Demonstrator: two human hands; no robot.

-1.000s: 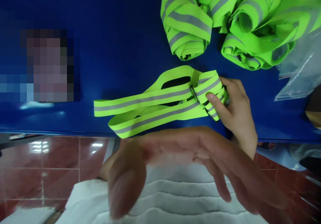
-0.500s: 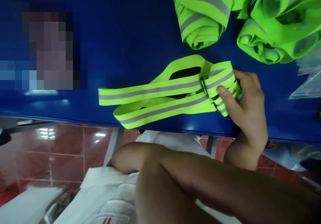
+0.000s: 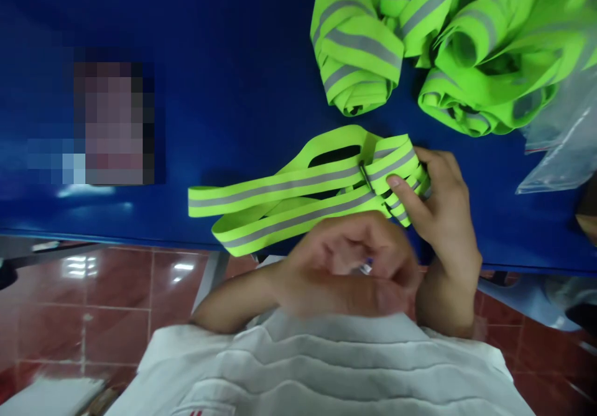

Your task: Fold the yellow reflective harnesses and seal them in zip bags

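A neon-green reflective strap (image 3: 280, 184) with a grey stripe and black buckles lies folded in long loops on the blue table (image 3: 224, 80). My right hand (image 3: 443, 211) grips its bundled right end, thumb on top and fingers behind. Nearer to me, my left hand (image 3: 349, 267) hovers in front of the table edge, below the strap and apart from it. Its fingers curl round toward the thumb, a little blurred. Between them shows a small pale and purplish spot, too small to name.
Several rolled neon-green reflective straps (image 3: 357, 49) are heaped at the back right. Clear plastic bags (image 3: 559, 148) lie to their right. A pixelated patch covers something at the table's left. Below the table edge are a red tiled floor (image 3: 121, 291) and my white shirt (image 3: 349, 366).
My left arm, which crossed low to the right with its hand out of sight, has drawn back, bringing the curled hand before me. My right hand keeps its hold. The view has shifted slightly.
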